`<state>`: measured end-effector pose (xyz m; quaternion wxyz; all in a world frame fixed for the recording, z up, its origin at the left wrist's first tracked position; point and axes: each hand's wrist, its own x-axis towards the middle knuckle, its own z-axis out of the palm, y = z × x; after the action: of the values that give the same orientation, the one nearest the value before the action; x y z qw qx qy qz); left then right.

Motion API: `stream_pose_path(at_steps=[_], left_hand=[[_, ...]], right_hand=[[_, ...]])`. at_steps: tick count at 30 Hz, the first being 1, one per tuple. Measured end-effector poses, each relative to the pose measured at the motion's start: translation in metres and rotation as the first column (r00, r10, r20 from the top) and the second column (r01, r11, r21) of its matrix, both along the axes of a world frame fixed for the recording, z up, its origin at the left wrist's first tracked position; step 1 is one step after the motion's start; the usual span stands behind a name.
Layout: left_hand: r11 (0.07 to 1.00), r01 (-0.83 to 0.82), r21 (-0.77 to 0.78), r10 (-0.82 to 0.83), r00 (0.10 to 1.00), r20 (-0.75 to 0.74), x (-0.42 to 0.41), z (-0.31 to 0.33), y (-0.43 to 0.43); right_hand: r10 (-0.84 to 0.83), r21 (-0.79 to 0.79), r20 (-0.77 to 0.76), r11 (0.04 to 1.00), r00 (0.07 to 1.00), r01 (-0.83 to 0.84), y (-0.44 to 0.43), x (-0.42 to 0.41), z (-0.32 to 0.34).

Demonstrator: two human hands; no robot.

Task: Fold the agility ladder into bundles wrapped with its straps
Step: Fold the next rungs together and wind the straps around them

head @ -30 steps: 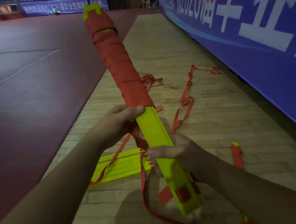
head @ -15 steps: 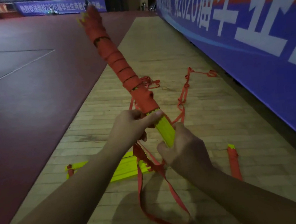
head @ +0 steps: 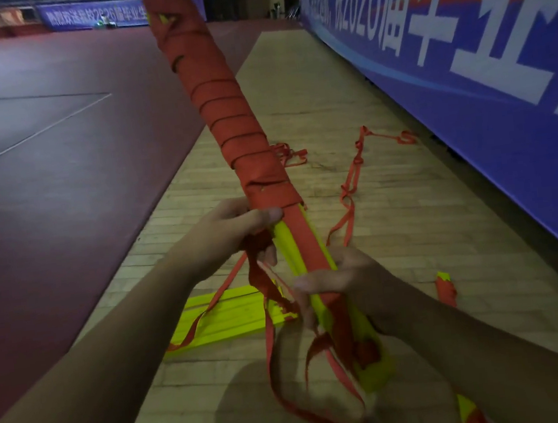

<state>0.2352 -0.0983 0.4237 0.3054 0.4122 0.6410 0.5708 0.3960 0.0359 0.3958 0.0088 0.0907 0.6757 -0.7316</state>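
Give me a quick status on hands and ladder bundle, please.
Left hand pinches strap, right hand grips bundle. Top wrapped, lower end bare. Slack hangs below.

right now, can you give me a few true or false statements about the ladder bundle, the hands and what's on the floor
1. The left hand and the right hand both grip the long red-wrapped bundle of yellow plastic rungs. True.
2. That bundle is wrapped along its whole length. False: bare yellow shows between the hands.
3. A flat stack of loose yellow rungs lies on the pale wooden floor. True.
4. The blue banner with white characters runs along the person's left. False: it runs along the right.
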Motion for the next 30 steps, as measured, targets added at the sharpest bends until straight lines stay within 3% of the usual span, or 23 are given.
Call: stream_pose_path(at_steps=[4,7,9,11,13,15,17,19,22,24,26,27,28,30], left_hand=[[0.930,0.134,-0.341,-0.147,0.989,-0.013,-0.008,0.004,-0.008],[0.954,0.142,-0.265,-0.147,0.989,-0.002,-0.003,0.002,-0.006],[0.986,0.031,-0.167,-0.035,0.999,-0.021,0.006,0.005,0.003],[0.974,-0.156,-0.167,0.128,0.978,-0.165,0.017,0.007,0.016],[0.915,-0.366,-0.166,0.282,0.879,-0.383,0.028,0.003,0.028],[0.850,-0.517,-0.106,0.409,0.772,-0.487,0.035,-0.004,0.034],[0.807,-0.586,-0.067,0.503,0.743,-0.442,0.031,-0.012,0.035],[0.797,-0.598,-0.088,0.559,0.784,-0.272,0.023,-0.017,0.032],[0.877,-0.473,-0.083,0.474,0.881,-0.010,0.010,-0.011,0.021],[0.936,-0.350,-0.044,0.353,0.934,0.061,0.005,-0.004,0.013],[0.965,-0.263,-0.010,0.263,0.960,0.092,0.000,-0.003,0.009],[0.973,-0.230,0.000,0.229,0.968,0.106,-0.002,-0.004,0.008],[0.981,-0.195,0.010,0.192,0.974,0.121,-0.003,-0.007,0.007],[0.991,-0.127,0.053,0.114,0.974,0.196,-0.005,-0.011,0.008]], right_hand=[[-0.216,0.197,-0.091,0.953,0.972,0.230,0.009,-0.006,0.008],[-0.354,0.413,-0.143,0.827,0.924,0.381,0.015,-0.008,0.007],[-0.423,0.558,-0.157,0.708,0.893,0.433,0.016,-0.010,0.003],[-0.492,0.696,-0.164,0.557,0.855,0.454,0.013,-0.012,-0.002],[-0.509,0.789,-0.193,0.428,0.839,0.441,0.007,-0.014,-0.010],[-0.452,0.810,-0.269,0.372,0.851,0.453,0.000,-0.017,-0.019],[-0.369,0.746,-0.349,0.446,0.861,0.494,-0.004,-0.020,-0.030],[-0.345,0.620,-0.340,0.617,0.875,0.484,-0.002,-0.022,-0.034],[-0.329,0.390,-0.147,0.848,0.933,0.360,0.010,-0.023,-0.022],[-0.243,0.226,-0.015,0.944,0.970,0.240,0.016,-0.019,-0.012],[-0.037,-0.056,0.102,0.998,0.994,0.043,0.014,-0.015,-0.005],[0.066,-0.201,0.118,0.979,0.991,-0.042,0.010,-0.011,-0.001],[0.124,-0.270,0.103,0.958,0.987,-0.092,0.006,-0.009,0.001],[0.111,-0.227,0.048,0.969,0.993,-0.097,0.003,-0.008,0.006]])
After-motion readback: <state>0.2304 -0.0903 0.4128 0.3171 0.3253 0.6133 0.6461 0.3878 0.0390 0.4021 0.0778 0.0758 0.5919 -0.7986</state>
